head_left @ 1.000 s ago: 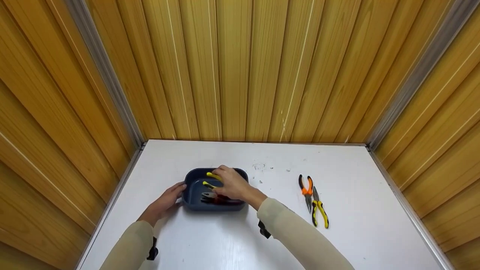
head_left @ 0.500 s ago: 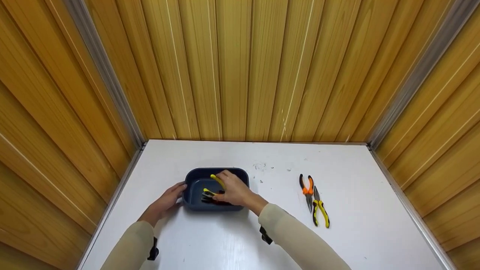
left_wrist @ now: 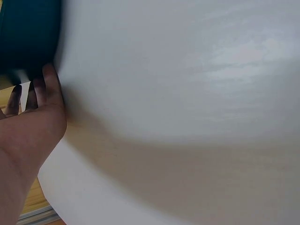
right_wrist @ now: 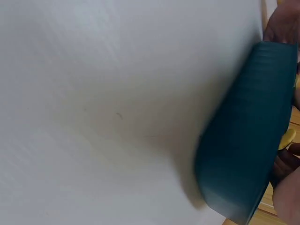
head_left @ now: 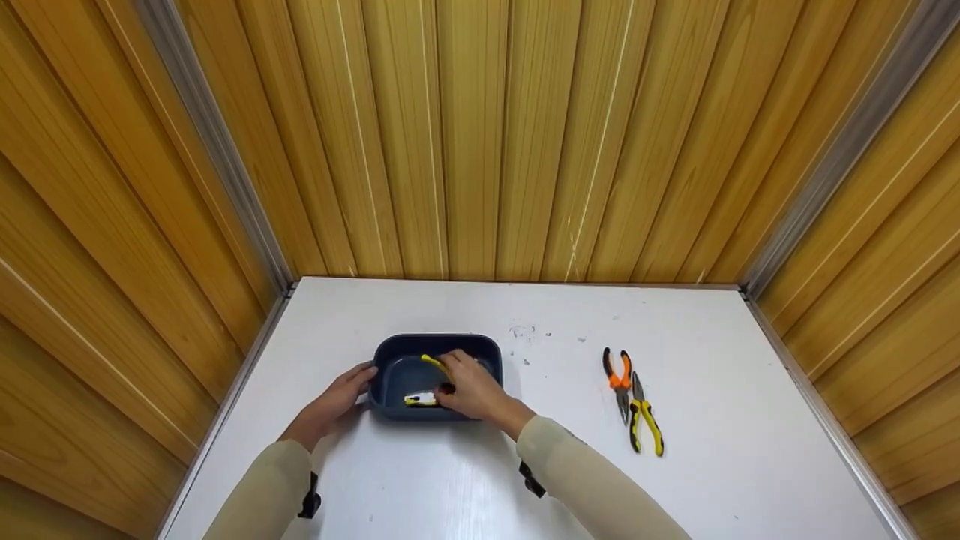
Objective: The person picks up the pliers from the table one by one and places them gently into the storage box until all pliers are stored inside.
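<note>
Gripping yellow-handled pliers (head_left: 433,362) in curled fingers of the right hand (head_left: 470,388), down inside the blue rectangular tray (head_left: 409,346). Showing just left of those fingers, toward the tray's near wall, as a yellow-and-white patch (head_left: 421,400) too indistinct to identify. Resting the left hand (head_left: 337,397) against the tray's left end, with fingers loosely extended. Having, well off to the right on the white table (head_left: 720,405), orange-and-black long-nose pliers (head_left: 620,381), tip near, beside yellow-and-black long-nose pliers (head_left: 636,405), tip far.
</note>
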A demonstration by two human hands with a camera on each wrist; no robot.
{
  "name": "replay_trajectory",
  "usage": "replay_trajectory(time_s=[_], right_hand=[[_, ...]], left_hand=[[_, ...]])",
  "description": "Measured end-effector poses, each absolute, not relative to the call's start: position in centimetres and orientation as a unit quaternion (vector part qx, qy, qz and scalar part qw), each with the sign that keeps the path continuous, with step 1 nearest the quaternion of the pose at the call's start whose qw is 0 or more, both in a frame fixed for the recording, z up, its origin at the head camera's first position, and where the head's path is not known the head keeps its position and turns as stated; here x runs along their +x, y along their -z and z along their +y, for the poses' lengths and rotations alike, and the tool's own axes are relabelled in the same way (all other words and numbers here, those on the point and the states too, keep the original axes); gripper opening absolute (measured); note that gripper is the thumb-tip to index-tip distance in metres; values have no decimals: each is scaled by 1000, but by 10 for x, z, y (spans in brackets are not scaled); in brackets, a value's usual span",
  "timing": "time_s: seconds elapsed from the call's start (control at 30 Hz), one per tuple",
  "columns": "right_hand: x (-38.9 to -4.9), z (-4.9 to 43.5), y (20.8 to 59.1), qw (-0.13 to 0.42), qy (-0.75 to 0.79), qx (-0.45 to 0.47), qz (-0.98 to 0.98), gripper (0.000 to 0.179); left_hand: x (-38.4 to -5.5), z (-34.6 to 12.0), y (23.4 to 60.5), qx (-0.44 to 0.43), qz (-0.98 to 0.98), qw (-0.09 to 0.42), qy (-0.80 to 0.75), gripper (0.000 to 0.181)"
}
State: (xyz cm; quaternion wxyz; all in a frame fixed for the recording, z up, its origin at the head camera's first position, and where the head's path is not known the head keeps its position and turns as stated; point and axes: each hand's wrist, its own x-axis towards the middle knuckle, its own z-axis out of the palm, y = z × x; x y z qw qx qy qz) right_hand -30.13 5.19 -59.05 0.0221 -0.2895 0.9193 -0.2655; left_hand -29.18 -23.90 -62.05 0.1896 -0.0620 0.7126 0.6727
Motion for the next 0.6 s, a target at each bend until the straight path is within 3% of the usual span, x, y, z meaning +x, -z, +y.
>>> replay_trajectory(time_s=[0.33,0.6], right_hand=[[-303,66,594,18,255,-299,919,55],[-304,83,589,20,221,-311,924,65]], left_hand=[[-290,-239,617,-64,717,187,-669,63],[-290,-239,619,-59,716,190,-669,63]])
